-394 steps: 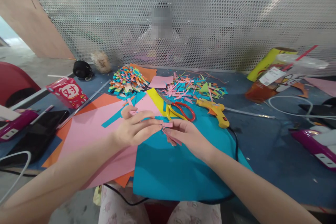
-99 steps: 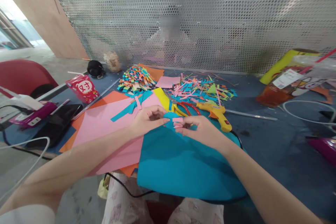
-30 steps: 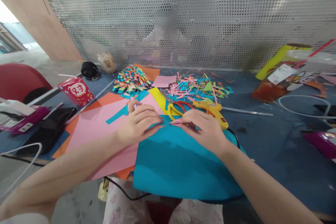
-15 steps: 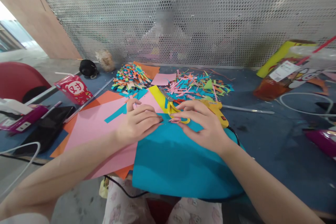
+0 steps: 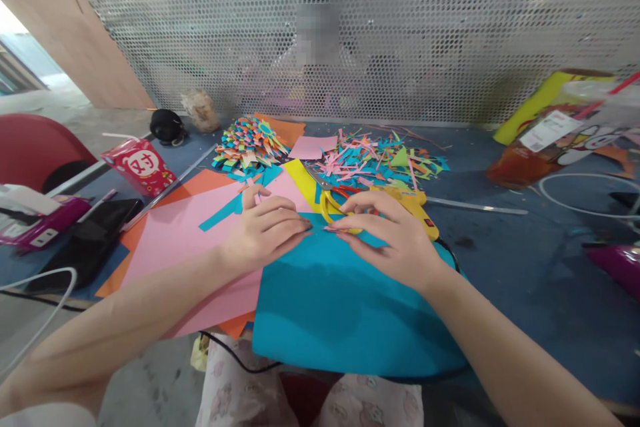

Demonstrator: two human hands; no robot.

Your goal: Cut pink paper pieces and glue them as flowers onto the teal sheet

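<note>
My left hand (image 5: 267, 230) rests over a pink paper sheet (image 5: 185, 240), fingers bent together, with a pale pink paper strip (image 5: 257, 197) between them. My right hand (image 5: 387, 233) hovers over the teal paper sheet (image 5: 345, 300), its fingertips closed on a small pink paper piece, mostly hidden. The two hands' fingertips are a short gap apart. Behind my right fingers lie yellow-handled scissors (image 5: 326, 203), blades pointing away, partly covered by the hand. A yellow glue gun (image 5: 425, 215) lies beyond that hand, partly hidden.
A fringed multicolour paper bundle (image 5: 250, 143) and a heap of paper shreds (image 5: 375, 160) lie at the back. A red drink box (image 5: 140, 163) and black phone (image 5: 87, 240) are left. A drink cup (image 5: 530, 153) stands right. A perforated metal panel (image 5: 200, 33) borders the table.
My right fingertips have moved slightly left and closed in over the pink paper piece, which shows less now. My left hand stays nearly in place. The view has shifted slightly.
</note>
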